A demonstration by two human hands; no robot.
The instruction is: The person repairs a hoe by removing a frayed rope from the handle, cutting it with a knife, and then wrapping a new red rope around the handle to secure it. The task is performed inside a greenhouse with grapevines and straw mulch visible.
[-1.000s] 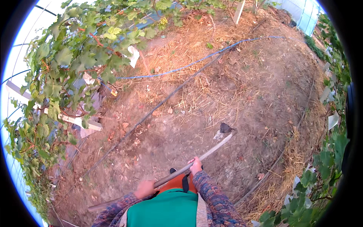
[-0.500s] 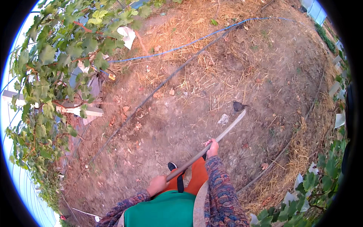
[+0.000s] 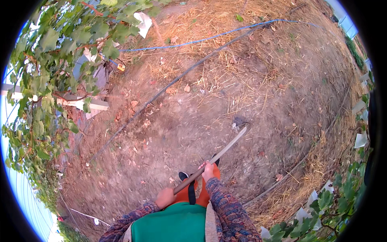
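1. Gripping the hoe handle (image 3: pixel 209 161) with both hands: our right hand (image 3: pixel 208 171) is clenched around the wooden shaft further up, our left hand (image 3: pixel 165 197) is clenched around its near end, low by the green top (image 3: pixel 173 224).
2. We see the handle run up and to the right from our hands, slanted across the bare soil.
3. Hoe blade (image 3: pixel 240 122) sits at the far end, dark, down on the dirt (image 3: pixel 193 121); a bit blurred, so we cannot tell whether it has bitten in or just touches.
4. Our shoes (image 3: pixel 183 176) show just beside the handle, dark toes over orange trousers (image 3: pixel 201 191), between the two hands.
5. Patterned sleeves (image 3: pixel 229 209) cover both our forearms.
6. Black hose (image 3: pixel 169 86) lies on the ground well apart from the blade, running diagonally from lower left to upper right.
7. Blue cord (image 3: pixel 209 38) lies further off, across dry straw (image 3: pixel 217 20) at the top.
8. Vine leaves (image 3: pixel 52 60) fill the left side, with a pale beam (image 3: pixel 84 103) among them.
9. More leaves (image 3: pixel 334 201) at lower right, beside a straw ridge.
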